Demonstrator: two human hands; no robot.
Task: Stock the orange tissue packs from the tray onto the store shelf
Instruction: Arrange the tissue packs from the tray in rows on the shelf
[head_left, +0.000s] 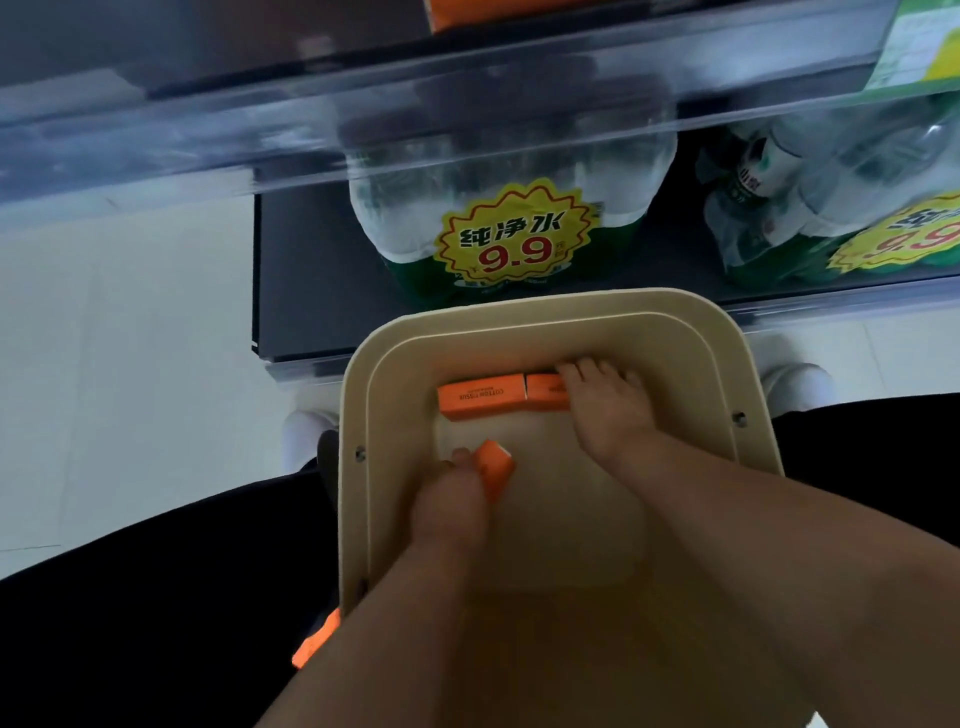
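The beige tray (519, 304) holds 3 orange tissue packs. 2 lie end to end along its far wall, touching: the far-left pack (480, 401) and the far-right pack (545, 389). The right grip (608, 410) curls over the far-right pack's right end. The left grip (449, 512) pinches the 3rd pack (496, 465), tilted, near the tray's left wall. Beyond the far rim, a water-bottle bundle (509, 228) stands on the bottom shelf (306, 291).

Tray (675, 332) matt beige plastic; water bottles (498, 171) clear glossy plastic.
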